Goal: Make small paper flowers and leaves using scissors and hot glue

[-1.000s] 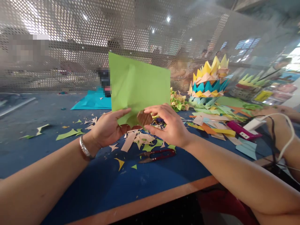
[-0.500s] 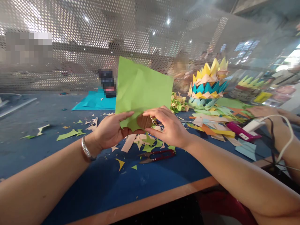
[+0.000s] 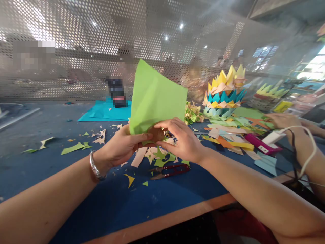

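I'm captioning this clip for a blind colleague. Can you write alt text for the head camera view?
Two bare hands, left hand and right hand, hold a green paper sheet upright by its lower edge, with a small brown piece pinched between them. Below, on a blue table, lie paper scraps and red-handled scissors; a layered paper crown stands behind.

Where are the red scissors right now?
The red scissors lie on the blue table, just below the right hand, among paper scraps.
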The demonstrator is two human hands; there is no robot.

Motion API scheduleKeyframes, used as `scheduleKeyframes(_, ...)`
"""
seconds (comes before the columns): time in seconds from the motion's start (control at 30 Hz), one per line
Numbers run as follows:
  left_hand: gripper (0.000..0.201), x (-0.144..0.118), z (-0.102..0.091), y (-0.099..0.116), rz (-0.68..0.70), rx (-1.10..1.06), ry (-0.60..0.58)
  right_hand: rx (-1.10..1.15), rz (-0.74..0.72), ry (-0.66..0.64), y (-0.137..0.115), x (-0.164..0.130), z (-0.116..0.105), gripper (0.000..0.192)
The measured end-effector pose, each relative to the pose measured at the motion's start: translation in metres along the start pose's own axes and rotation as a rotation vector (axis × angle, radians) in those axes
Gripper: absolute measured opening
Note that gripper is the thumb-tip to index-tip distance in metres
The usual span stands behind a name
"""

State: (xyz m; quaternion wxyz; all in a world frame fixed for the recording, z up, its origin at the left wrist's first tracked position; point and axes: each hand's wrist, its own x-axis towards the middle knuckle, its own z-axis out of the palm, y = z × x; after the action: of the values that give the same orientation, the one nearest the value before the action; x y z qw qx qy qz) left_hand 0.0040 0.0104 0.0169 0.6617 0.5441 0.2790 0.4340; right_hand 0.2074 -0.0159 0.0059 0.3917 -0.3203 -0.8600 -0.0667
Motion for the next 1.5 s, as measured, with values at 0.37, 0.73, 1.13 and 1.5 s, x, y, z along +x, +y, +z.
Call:
scheduleKeyframes(0.37, 0.021, -0.001, 0.007, -0.001, 0.056, 0.035, 0.023, 0.001, -0.002, 0.005, 0.001, 0.000, 0.002, 0.029)
scheduleKeyframes(0.73, 0.028, 0.003, -0.005, -0.009, 0.075, 0.078, 0.051, 0.045, 0.043, 0.070, -0.001, 0.000, 0.000, 0.026)
scheduleKeyframes(1.13, 0.034, 0.002, -0.004, -0.009, 0.135, 0.131, 0.138, 0.465, 0.502, 0.060, 0.004, -0.002, 0.003, 0.020)
scheduleKeyframes(1.5, 0.039, -0.001, 0.001, -0.009, 0.132, 0.093, 0.144, 0.843, 0.695, 0.072, 0.000, 0.004, 0.003, 0.032)
